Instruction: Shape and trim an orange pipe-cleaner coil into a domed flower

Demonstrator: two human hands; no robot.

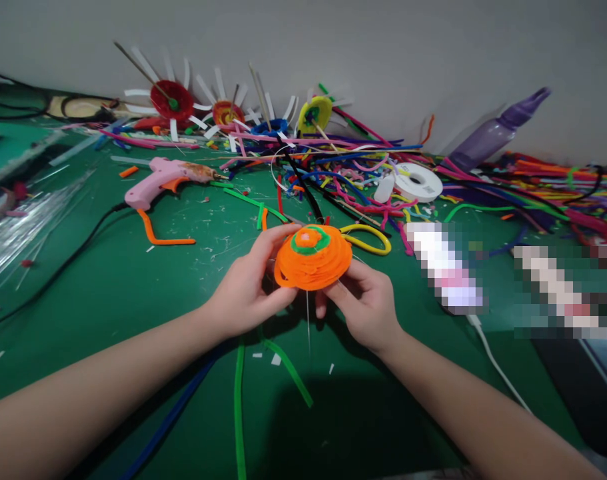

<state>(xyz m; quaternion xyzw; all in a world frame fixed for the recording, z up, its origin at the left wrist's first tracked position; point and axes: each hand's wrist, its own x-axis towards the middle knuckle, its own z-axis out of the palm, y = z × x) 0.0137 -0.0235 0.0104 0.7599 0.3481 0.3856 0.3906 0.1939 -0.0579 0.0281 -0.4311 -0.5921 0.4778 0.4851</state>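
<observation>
An orange coiled disc (316, 267) with a green ring and a pale pink centre is held up over the green table (193, 393). My left hand (250, 283) grips its left edge, thumb below and fingers at the far side. On the right, my right hand (366, 303) holds the lower right rim, its fingertips partly hidden under the disc. A thin pale strand hangs below the disc. Just behind it lies a yellow pipe cleaner loop (378, 249).
A pink glue gun (156, 181) lies left with its cable. Behind are tangled pipe cleaners, a white spool (418, 182), a purple bottle (493, 137) and several coiled discs with white strips. Blurred devices (446, 270) lie right; green pipe cleaners (239, 413) lie in front.
</observation>
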